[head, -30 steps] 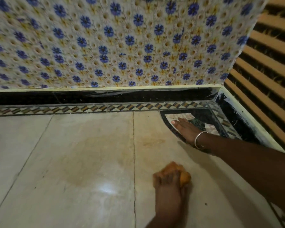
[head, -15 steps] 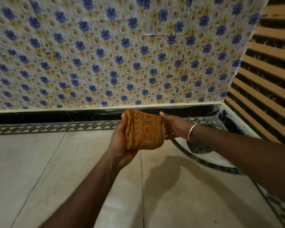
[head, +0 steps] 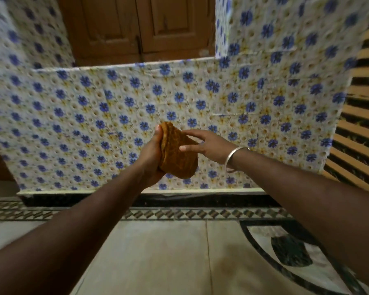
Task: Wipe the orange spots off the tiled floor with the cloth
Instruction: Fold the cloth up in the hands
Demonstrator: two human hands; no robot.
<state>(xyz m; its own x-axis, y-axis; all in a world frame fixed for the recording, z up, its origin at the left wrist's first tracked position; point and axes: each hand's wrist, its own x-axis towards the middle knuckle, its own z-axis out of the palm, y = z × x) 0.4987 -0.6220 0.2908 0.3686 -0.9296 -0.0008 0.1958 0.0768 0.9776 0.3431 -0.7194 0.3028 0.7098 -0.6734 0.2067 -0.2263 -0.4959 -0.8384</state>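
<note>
My left grip (head: 151, 154) is clenched around the folded orange-brown cloth (head: 177, 155). It holds the cloth upright in the air in front of the blue-flowered wall covering (head: 94, 113), well above the tiled floor (head: 158, 256). My right grip (head: 209, 145), with a silver bangle (head: 232, 153) at its wrist, is released, its straight fingers and thumb resting against the cloth's face. No wiping is happening now. On the 2 pale tiles in view I see no bright orange spots, only a faint brownish tinge (head: 224, 258) beside the seam. I judge this patch mostly done, with a light pass left, probably on a fresh fold. No brand, label or writing is readable; the cloth shows only a woven pattern.
</note>
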